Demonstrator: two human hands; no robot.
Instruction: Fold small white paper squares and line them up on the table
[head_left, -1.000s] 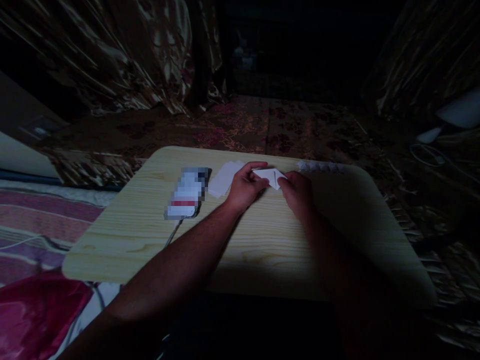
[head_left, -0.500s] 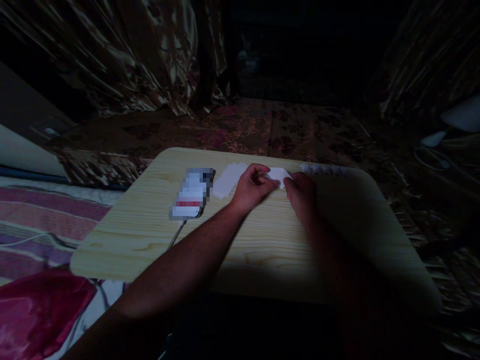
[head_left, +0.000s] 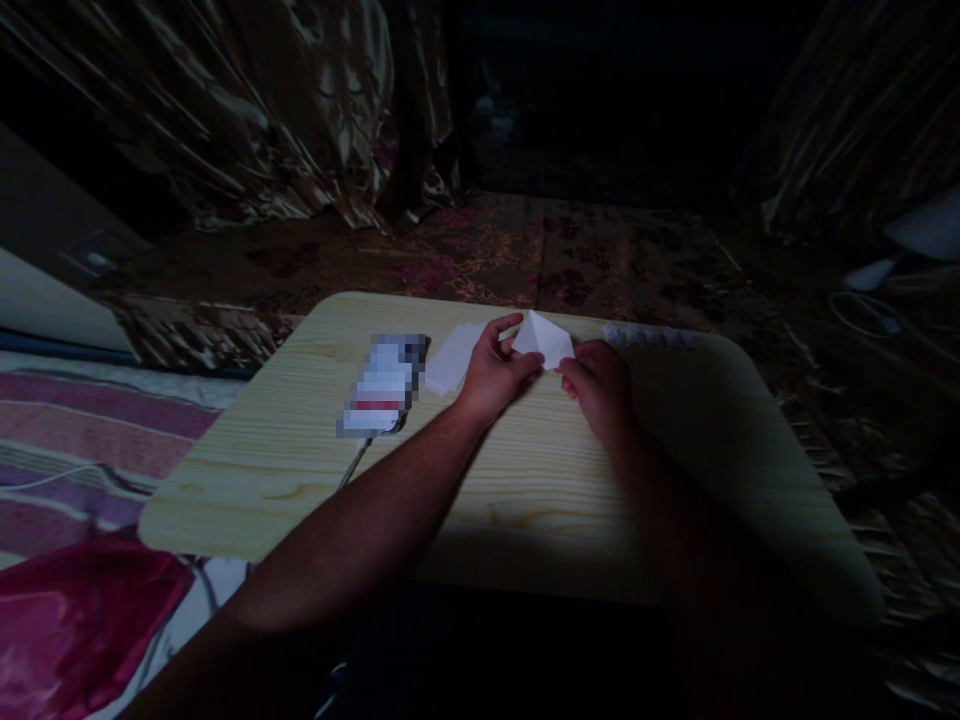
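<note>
Between the two hands, just beyond the thumbs, a white piece of folded paper [head_left: 545,342] is held up over the table [head_left: 525,480], its peak pointing away from the person and a crease line running down its face. The left hand [head_left: 491,375] pinches its near left edge, thumb laid on the front, with the index finger reaching out past the side. The right hand [head_left: 598,388] is curled in, thumb and bent fingers gripping the near right corner. Whether the underside touches the wood, I cannot tell.

The step in hand looks to be shaping this paper, partway through the folding by its creased, many-sided outline. Judging from the hold, any further crease would call for the left fingers to steady the sheet while the right thumb turns the corner and presses the edge flat; a loose pinch could let the layers slip out of line.

Just beside the left hand, on its outer side, lies a spread of white paper slips [head_left: 454,358]; farther out that way rests a phone [head_left: 381,385]. Beyond the right hand, near the far edge, small folded pieces [head_left: 649,336] stand in a row.
</note>
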